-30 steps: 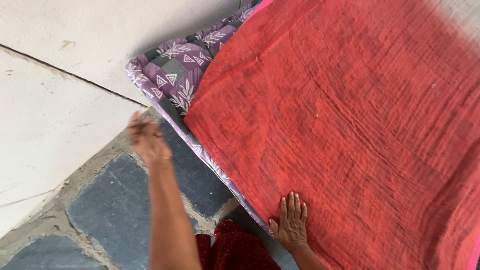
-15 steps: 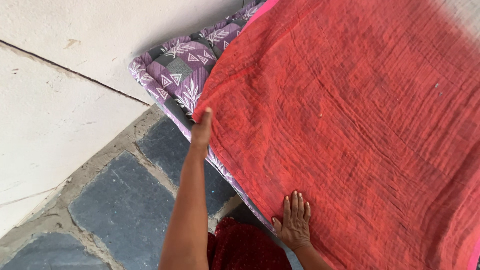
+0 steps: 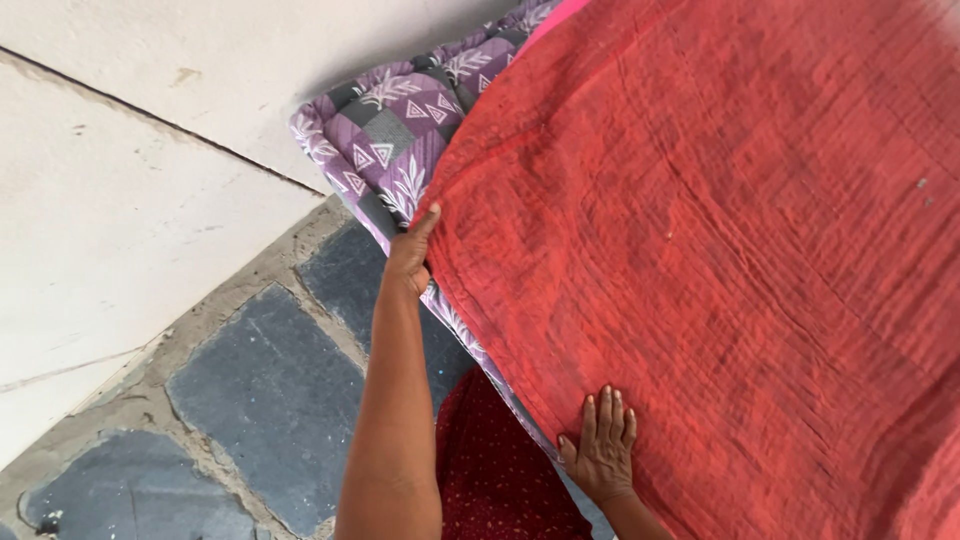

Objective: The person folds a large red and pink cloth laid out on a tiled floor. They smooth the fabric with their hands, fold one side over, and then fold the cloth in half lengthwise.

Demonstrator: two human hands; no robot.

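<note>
Two hands on one red sheet (image 3: 720, 260), head view only, so all from that one pic.

Left hand (image 3: 410, 262): at the sheet's left edge, where it meets the purple patterned mattress (image 3: 400, 140). Fingers curled around/under the edge, thumb up top; looks like a pinch on the hem, but fingertips are hidden by cloth, so can't tell how firm the hold is or whether mattress fabric is caught w/ it.

Right hand (image 3: 602, 455): flat, fingers spread wide, palm down on the sheet near the lower edge. Holds nothing, just presses.

Sheet: covers most of the mattress, right & centre of frame, crinkled texture, running off frame top and right. Mattress corner pokes out bare at upper left, just beside a white wall (image 3: 150, 150). Floor (image 3: 260, 390) of dark stone slabs w/ pale grout below. Dark red dotted garment (image 3: 500, 480) of the person btw the arms.

Risks, as I judge them:
- Left pinch is at one point only; a tug could slip out, or drag the sheet skew so the bare corner stays uncovered.
- Right palm pins the cloth; pulling against it could bunch a ridge btw the hands.
- Lower edge hangs close to the floor; slack may drop onto dusty grout.
- Far side unseen, so any pull here could uncover it w/o notice.
</note>
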